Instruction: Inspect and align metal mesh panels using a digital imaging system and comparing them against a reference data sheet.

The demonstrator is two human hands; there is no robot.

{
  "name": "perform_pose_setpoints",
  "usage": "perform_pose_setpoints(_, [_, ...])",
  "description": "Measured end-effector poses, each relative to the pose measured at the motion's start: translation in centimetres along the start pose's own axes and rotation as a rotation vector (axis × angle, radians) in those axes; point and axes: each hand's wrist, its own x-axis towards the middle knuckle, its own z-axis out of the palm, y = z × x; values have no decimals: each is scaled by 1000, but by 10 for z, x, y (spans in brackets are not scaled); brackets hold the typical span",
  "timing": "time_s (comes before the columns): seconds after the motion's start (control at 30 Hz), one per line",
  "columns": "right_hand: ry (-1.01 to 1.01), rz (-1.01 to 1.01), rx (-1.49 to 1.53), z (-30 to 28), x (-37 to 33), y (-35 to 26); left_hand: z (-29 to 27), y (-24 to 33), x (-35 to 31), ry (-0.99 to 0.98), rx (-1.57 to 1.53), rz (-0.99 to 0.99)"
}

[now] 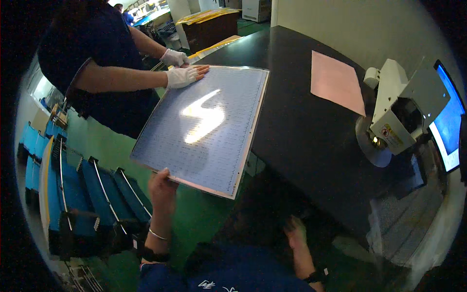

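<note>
A large flat rectangular panel (214, 151), blue-grey with rows of fine dark marks and a shiny border, slants from the black table out toward me. Bright light glares off its middle. My left hand (162, 186) grips its near edge, thumb on top and the other fingers mostly hidden below. At the panel's far left corner, a person's gloved hand (186, 77) lies flat on the surface, with bare fingertips. That person's other gloved hand (173, 58) is just beyond. My right hand (295, 234) hangs low near my lap, dim and blurred, apart from the panel.
The black table (287, 117) curves along my right. On it lie a pink sheet (335, 82) and a white instrument (395, 114) with a round base, beside a lit monitor (448, 121). Blue racks with metal rods (99, 194) stand at left above the green floor.
</note>
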Motion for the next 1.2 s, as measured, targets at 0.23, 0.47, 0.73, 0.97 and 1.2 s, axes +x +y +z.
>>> perform_pose_setpoints(0.23, [11, 80, 48, -5, 8, 4, 27, -38, -24, 7, -161, -177])
perform_pose_setpoints(0.47, [13, 75, 38, 1, 5, 0, 47, -32, -22, -50, -61, -129])
perform_pose_setpoints(0.73, [37, 120, 60, 2, 10, 6, 23, -40, -20, -5, 23, -187])
perform_pose_setpoints(0.97, [17, 145, 67, -6, 18, 12, 18, -45, -18, -14, 14, -199])
perform_pose_setpoints(1.2, [22, 158, 8, -16, 26, 20, 28, -41, -19, -22, -49, -220])
